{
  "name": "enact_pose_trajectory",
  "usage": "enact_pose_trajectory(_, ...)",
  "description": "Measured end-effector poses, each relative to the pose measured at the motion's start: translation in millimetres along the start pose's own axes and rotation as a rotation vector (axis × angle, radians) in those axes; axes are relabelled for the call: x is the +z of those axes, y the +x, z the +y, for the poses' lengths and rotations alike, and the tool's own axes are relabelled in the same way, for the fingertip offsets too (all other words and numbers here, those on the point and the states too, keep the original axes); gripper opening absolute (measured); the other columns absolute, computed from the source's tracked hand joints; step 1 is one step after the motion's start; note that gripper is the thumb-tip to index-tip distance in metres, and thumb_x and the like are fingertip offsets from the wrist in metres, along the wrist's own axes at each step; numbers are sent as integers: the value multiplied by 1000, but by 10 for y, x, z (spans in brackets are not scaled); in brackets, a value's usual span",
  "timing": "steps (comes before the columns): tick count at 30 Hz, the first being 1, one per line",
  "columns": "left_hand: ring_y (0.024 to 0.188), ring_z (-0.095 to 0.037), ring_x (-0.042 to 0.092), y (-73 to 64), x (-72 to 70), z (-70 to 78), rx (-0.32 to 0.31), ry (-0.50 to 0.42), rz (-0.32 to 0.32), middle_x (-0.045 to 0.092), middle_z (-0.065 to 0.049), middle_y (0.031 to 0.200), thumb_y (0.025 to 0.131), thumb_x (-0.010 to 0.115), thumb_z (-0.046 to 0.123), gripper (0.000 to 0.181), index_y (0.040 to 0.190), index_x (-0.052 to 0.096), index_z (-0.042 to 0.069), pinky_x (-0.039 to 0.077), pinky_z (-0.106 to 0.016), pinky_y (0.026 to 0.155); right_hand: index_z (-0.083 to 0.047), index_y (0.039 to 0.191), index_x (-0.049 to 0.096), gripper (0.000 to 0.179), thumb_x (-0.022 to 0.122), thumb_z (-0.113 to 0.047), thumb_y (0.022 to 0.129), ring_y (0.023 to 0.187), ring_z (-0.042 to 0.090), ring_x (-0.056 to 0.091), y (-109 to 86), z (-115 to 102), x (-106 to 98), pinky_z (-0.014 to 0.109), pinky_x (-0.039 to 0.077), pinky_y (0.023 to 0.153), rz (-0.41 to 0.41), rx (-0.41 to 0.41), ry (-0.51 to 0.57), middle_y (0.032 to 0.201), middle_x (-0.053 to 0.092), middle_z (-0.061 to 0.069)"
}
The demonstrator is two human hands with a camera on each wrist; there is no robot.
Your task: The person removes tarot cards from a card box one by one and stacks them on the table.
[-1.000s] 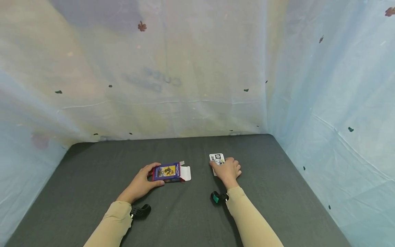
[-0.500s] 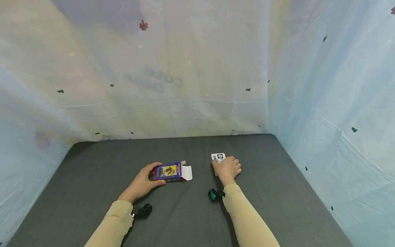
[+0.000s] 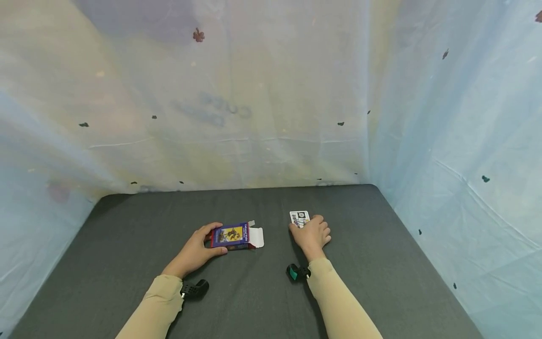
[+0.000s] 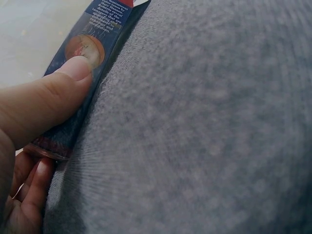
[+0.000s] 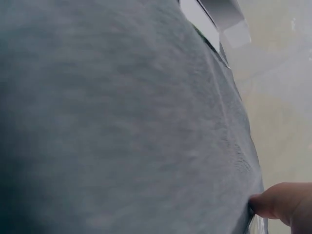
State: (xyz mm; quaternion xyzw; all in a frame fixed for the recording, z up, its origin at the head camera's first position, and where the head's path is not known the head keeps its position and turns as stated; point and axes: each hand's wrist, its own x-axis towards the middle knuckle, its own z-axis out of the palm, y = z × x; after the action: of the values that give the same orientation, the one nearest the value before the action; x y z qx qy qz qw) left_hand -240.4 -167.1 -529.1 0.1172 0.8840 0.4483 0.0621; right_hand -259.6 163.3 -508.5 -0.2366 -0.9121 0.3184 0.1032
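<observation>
A blue card box [image 3: 230, 235] lies flat on the dark cloth in the head view, a yellow picture on its top. Its white end flap [image 3: 256, 238] hangs open to the right. My left hand [image 3: 196, 249] grips the closed end, thumb [image 4: 78, 70] pressed along the printed side in the left wrist view. To the right of the box lies a deck of cards [image 3: 299, 217], its face showing a black-and-white design. My right hand [image 3: 312, 236] holds the near part of it, thumb [image 5: 278, 200] at the left edge, covering most of the cards.
Dark grey cloth [image 3: 254, 292] covers the table. Pale, translucent sheeting [image 3: 262, 103] with small leaf shapes hangs behind the table and along both sides. A black strap device sits on each wrist.
My right hand slides slightly forward over the cards, then draws back a little, so more of the card face shows. The left hand and the box stay in place.
</observation>
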Motion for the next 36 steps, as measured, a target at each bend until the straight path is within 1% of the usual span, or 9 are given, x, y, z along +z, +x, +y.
enact_pose_trajectory(7,124,-33,46,2,-12,13,3,7,5,42,-11,140,77,76,53,82,145,40,26,41,-53,96,1,130,37,77,76,-38,76,104,41,37,-40,22,-4,55,26,87,25,-24,35,113,43,25)
enact_pose_trajectory(13,124,-33,46,0,-5,-10,-8,2,-1,41,-10,140,77,76,53,82,145,40,27,40,-53,96,1,131,36,77,75,-37,77,104,40,37,-42,29,21,54,26,87,18,-18,31,113,43,24)
enact_pose_trajectory(17,123,-33,46,0,-2,-13,-9,-2,2,42,-10,139,76,77,53,82,145,40,27,41,-53,96,-1,133,35,78,75,-40,78,106,39,35,-55,30,7,54,24,87,18,-29,79,116,41,23)
enact_pose_trajectory(20,123,-32,46,-3,-4,-6,-13,2,3,43,-10,139,76,78,53,82,144,40,27,41,-53,96,-2,135,36,78,76,-41,80,108,37,33,-76,26,-6,53,23,88,42,-74,164,118,41,21)
enact_pose_trajectory(24,124,-33,46,-4,-7,6,-18,6,-1,43,-10,140,75,78,52,83,145,40,27,40,-54,96,-4,131,46,66,74,-38,84,106,31,38,-125,-18,-6,49,26,90,59,-189,284,115,46,15)
enact_pose_trajectory(27,124,-33,46,-6,-5,16,-23,4,-4,42,-10,140,76,78,52,83,145,39,27,40,-54,96,-4,126,53,56,73,-38,86,101,28,45,-179,-87,7,45,33,89,11,-270,361,111,52,11)
enact_pose_trajectory(30,124,-33,46,-10,-1,28,-28,8,-2,43,-10,140,76,77,52,82,145,39,27,40,-54,96,-4,123,56,53,72,-39,87,98,25,51,-239,-149,43,42,40,85,-77,-315,428,108,57,9)
enact_pose_trajectory(32,124,-33,46,-13,0,38,-30,13,-2,43,-10,139,77,77,52,82,145,39,27,39,-55,96,-4,123,56,52,71,-39,88,97,23,53,-282,-185,75,41,44,82,-139,-329,459,108,59,9)
enact_pose_trajectory(36,124,-33,46,-11,-4,54,-30,15,-2,43,-11,139,77,78,51,82,145,39,27,39,-55,96,-6,123,56,51,70,-41,89,95,21,53,-371,-255,148,38,44,81,-241,-342,481,107,61,6)
